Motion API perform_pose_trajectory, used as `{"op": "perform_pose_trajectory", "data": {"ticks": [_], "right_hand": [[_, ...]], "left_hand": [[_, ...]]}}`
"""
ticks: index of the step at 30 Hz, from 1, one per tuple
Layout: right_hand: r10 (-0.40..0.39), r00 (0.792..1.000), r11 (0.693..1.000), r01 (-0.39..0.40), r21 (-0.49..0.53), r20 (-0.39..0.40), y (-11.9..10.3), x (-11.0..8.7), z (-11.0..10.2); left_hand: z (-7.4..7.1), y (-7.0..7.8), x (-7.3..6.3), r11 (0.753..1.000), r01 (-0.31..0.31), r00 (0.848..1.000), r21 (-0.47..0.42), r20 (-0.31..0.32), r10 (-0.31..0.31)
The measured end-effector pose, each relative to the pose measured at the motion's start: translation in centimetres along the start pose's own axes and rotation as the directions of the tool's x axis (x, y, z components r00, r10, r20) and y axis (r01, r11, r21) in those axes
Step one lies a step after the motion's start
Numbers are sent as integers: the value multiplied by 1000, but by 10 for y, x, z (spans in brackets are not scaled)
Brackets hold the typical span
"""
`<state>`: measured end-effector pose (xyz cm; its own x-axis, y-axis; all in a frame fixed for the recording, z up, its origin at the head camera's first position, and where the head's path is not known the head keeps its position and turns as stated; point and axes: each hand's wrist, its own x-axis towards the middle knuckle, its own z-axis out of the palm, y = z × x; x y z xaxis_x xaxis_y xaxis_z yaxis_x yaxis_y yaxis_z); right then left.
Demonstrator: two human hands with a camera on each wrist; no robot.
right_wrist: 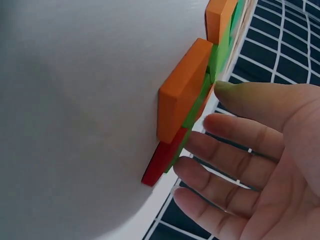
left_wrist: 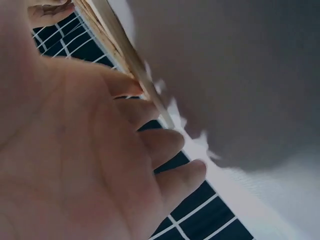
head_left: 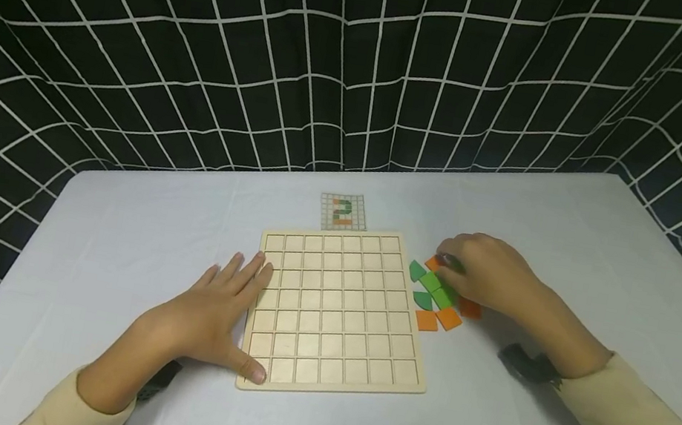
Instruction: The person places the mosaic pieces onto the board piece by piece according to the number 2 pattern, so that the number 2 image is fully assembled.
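A wooden board (head_left: 331, 309) with a grid of square recesses lies on the white table. My left hand (head_left: 215, 319) rests on its left side, fingers spread, thumb over the near left corner; the left wrist view shows the fingertips at the board's edge (left_wrist: 130, 60). My right hand (head_left: 487, 271) reaches over a cluster of small tiles right of the board. In the right wrist view its slightly bent fingers (right_wrist: 220, 145) lie close beside an orange tile (right_wrist: 185, 90), a red tile (right_wrist: 162, 162) and green ones, thumb apart, nothing between. The hand partly hides the cluster.
Light green tiles (head_left: 430, 281), dark green rounded tiles (head_left: 422, 301) and orange square tiles (head_left: 427, 321) lie along the board's right edge. A small gridded card (head_left: 324, 210) with a green and orange pattern lies behind the board. A dark curtain with white grid lines (head_left: 367, 59) hangs beyond the table.
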<state>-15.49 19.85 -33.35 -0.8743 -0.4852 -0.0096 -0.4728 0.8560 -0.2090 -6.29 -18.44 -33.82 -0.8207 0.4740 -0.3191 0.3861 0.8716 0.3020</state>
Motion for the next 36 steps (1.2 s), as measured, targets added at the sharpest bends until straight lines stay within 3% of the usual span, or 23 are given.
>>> {"op": "perform_pose_trajectory", "data": {"ticks": [7,14,23,27,31,36], "right_hand": [[33,999,999,-33,0,39,-4,6,0],[157,983,981,-166,101,95,0,18,1],[159,978,971,-180,158,135,0,23,2],[146,976,953,-182,243,162,0,24,2],[125,985,933,-159,323,122,2,23,2],[142,982,867,-183,464,122,5,23,-2]], "left_hand": [[0,0,0,1000,5,1000,-14,20,-5],[0,0,1,1000,-4,1000,-4,18,4],[1,0,0,1000,3,1000,-10,13,-3],[3,-1,1,1000,4,1000,-17,18,-4],[3,-1,1,1000,3,1000,-20,20,-2],[3,0,1,1000,6,1000,-22,19,-5]]}}
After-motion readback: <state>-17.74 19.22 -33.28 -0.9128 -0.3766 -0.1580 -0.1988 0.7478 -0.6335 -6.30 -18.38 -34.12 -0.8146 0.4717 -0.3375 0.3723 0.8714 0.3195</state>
